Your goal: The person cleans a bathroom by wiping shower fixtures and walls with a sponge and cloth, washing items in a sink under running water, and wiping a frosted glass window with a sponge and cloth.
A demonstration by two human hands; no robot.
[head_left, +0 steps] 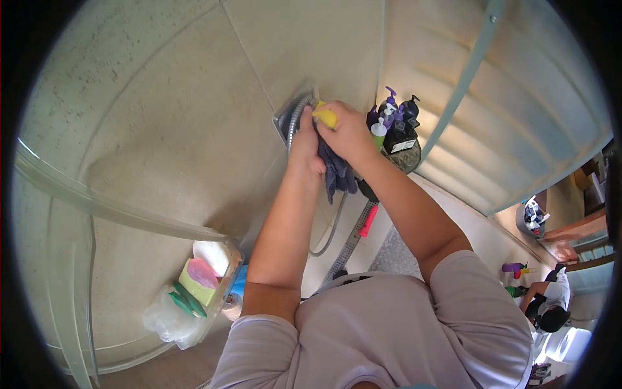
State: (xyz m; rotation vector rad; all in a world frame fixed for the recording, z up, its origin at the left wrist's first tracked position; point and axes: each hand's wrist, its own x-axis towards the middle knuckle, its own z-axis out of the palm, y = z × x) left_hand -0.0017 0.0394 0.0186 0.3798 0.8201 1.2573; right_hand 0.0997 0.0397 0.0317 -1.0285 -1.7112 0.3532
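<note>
My right hand [348, 133] is closed on a yellow sponge [326, 117], pressed up by the wall fixture. Close beside it, my left hand [305, 144] is curled at the same spot, its fingers mostly hidden. A dark grey cloth, perhaps a glove [337, 170], hangs below and between both hands; which hand holds it, if either, I cannot tell. The square metal shower plate [282, 123] is fixed to the tiled wall behind my left hand. A silver shower hose [295, 120] runs past that hand and loops down below it.
Several pump bottles [389, 117] stand on a corner ledge at right. A frosted panel [499, 110] rises beyond them. At lower left, a clear shelf [220, 292] holds sponges and a plastic bag. A pink-handled tool [368, 221] lies by the floor drain [346, 249]. Another person [554, 301] appears far right.
</note>
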